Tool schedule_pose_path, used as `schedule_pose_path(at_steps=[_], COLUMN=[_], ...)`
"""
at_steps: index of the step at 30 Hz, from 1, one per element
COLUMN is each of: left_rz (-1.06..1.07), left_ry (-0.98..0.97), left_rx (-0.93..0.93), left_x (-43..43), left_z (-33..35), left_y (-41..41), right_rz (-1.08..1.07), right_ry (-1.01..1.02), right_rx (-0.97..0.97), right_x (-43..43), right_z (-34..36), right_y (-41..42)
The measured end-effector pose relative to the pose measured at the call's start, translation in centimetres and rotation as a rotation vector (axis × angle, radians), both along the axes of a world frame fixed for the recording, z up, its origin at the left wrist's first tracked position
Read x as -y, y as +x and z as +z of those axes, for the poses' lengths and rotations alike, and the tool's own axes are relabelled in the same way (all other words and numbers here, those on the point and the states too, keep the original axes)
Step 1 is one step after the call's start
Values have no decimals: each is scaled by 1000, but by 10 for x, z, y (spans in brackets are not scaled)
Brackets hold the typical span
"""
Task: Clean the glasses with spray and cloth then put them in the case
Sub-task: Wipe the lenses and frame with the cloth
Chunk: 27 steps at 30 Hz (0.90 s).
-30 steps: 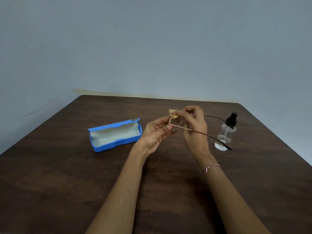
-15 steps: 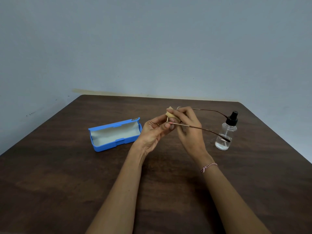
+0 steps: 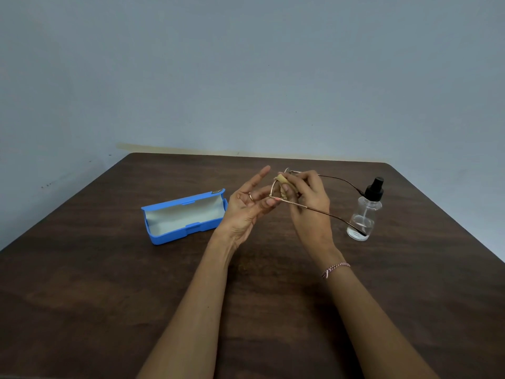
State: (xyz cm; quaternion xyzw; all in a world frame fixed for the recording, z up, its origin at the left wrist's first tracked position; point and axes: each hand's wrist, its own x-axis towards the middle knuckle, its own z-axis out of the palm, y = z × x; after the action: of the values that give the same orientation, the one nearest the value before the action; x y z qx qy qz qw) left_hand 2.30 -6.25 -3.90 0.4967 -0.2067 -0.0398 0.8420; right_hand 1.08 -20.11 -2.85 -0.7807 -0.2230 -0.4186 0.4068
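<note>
Thin gold-framed glasses (image 3: 314,209) hang in the air over the table's middle, temples pointing right toward the bottle. My left hand (image 3: 250,207) pinches the frame's near corner between thumb and a finger, while its index finger points up. My right hand (image 3: 307,199) pinches a small tan cloth (image 3: 282,187) against a lens. A blue glasses case (image 3: 184,216) lies open to the left of my hands, showing a pale lining. To the right stands a clear spray bottle (image 3: 364,214) with a black nozzle.
Everything sits on a dark brown wooden table (image 3: 109,283) pushed against a plain grey-blue wall. The table's far right corner is rounded, and its right edge runs close behind the bottle.
My left hand's index finger has lifted and straightened. The cloth has shifted on the lens under my right fingers, and the glasses' temples have tilted slightly.
</note>
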Motion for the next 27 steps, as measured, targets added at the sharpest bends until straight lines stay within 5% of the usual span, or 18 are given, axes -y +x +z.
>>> schedule_pose_path(at_steps=[27], left_rz=[27], left_ry=[-91], left_rx=[-26], left_x=[1], left_z=[1], left_y=[0], right_rz=[-14], right_ry=[-37], right_rx=[18], right_x=[-9], right_z=[0], right_y=[-6])
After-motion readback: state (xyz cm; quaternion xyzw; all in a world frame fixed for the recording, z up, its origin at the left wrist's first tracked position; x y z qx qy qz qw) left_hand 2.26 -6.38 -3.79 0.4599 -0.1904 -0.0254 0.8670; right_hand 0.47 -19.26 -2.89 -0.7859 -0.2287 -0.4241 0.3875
